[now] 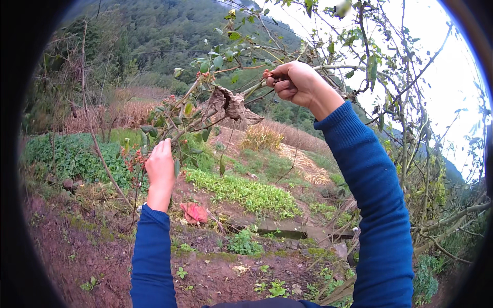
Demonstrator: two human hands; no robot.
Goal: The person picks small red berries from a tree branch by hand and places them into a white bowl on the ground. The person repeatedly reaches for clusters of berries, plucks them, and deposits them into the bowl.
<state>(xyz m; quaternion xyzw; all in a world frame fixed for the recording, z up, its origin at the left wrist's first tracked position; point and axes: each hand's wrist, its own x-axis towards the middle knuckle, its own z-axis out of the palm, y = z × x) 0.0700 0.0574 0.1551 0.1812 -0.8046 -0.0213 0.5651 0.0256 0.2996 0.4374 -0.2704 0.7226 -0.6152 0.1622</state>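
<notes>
My right hand [302, 86] is raised high, its fingers curled in a pinch on a small cluster of red berries [267, 74] beside a leafy branch [251, 91]. Lower and to the left, my left hand [161, 165] is closed on a thin branch, its fingertips partly hidden by the hand itself. More red berry clusters [134, 160] hang just left of that hand, and a few others [205, 75] sit further up among green leaves. Between my hands a dry, curled brown leaf [231, 105] hangs on the branch.
Thorny-looking bare stems [405, 128] crowd the right side, with a thicker branch [457, 213] low down. Below lie reddish soil [205, 280], a stone ledge [272, 227] and a crumpled red bag [194, 213]. Green vegetable beds [241, 192] and a wooded hillside [169, 31] stand beyond.
</notes>
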